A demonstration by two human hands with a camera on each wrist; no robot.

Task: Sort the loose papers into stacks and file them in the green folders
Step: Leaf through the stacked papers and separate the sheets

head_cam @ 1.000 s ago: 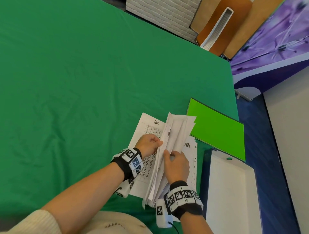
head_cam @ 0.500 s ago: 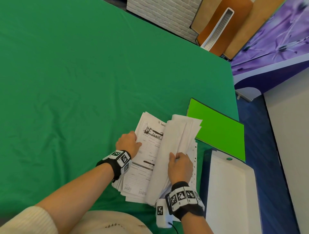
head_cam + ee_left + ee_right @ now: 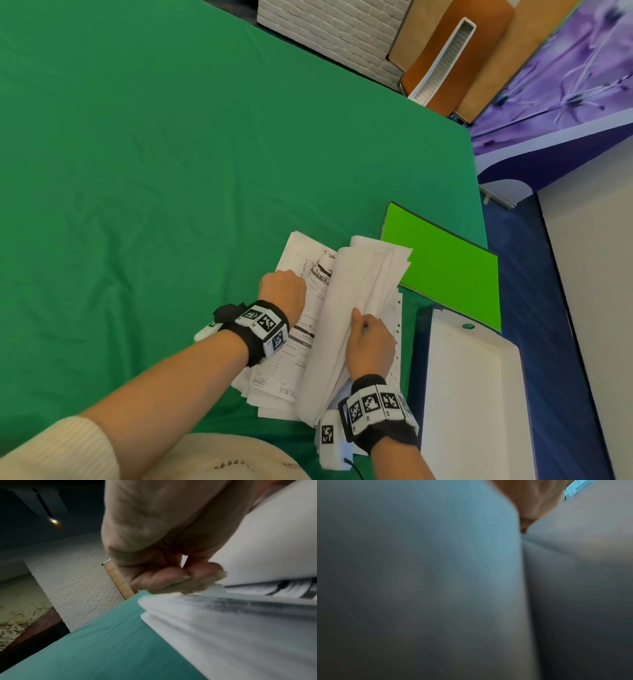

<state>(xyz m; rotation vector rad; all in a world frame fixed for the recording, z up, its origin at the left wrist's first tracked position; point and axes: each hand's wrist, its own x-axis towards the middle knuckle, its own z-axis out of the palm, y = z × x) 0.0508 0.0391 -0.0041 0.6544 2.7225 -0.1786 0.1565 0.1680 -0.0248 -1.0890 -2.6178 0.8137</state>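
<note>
A pile of loose printed papers (image 3: pixel 310 320) lies on the green table near its right front corner. My left hand (image 3: pixel 282 291) sits at the pile's left edge, fingers curled round the edges of some sheets (image 3: pixel 240 628). My right hand (image 3: pixel 370 339) grips a thick bundle of sheets (image 3: pixel 363 281), lifted and bent up to the right, blank backs showing. A bright green folder (image 3: pixel 445 270) lies shut just beyond the pile. In the right wrist view, blurred paper (image 3: pixel 419 574) fills the frame and only a bit of the hand (image 3: pixel 530 500) shows.
A white open box (image 3: pixel 472 394) with a dark blue edge stands right of the pile at the table's right edge. The green cloth (image 3: pixel 171 171) stretches far to the left and back. A brick-pattern panel (image 3: pixel 329 37) and wooden boards stand beyond the far edge.
My left hand has moved from the middle of the pile out to its left edge, baring a printed sheet. The right hand still holds the lifted bundle, now leaning further right.
</note>
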